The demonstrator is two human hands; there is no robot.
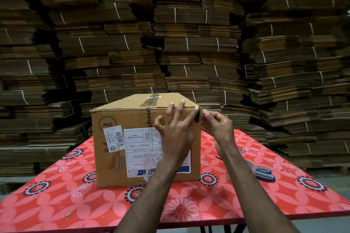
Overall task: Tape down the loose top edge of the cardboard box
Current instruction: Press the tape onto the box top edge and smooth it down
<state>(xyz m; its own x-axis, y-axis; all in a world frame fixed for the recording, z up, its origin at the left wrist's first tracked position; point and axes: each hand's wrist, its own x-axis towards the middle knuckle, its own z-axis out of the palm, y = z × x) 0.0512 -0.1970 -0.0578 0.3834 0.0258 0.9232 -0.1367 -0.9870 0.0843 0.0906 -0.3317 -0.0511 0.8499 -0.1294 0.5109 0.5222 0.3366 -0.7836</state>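
Note:
A brown cardboard box [121, 119] with white labels on its near face stands on a red flowered table [75, 204]. Clear tape [151, 100] crosses the top seam. My left hand [176, 130] lies flat on the near face by the upper right corner, fingers spread up to the top edge. My right hand [217, 123] pinches at that same corner [198, 115], where the cardboard looks dark and torn. Whether a strip of clear tape is between its fingers I cannot tell.
Blue-handled scissors [264, 173] and a roll of clear tape [250, 166] lie on the table to the right, partly behind my right forearm. Tall stacks of flattened, tied cardboard [189, 34] fill the whole background behind the table.

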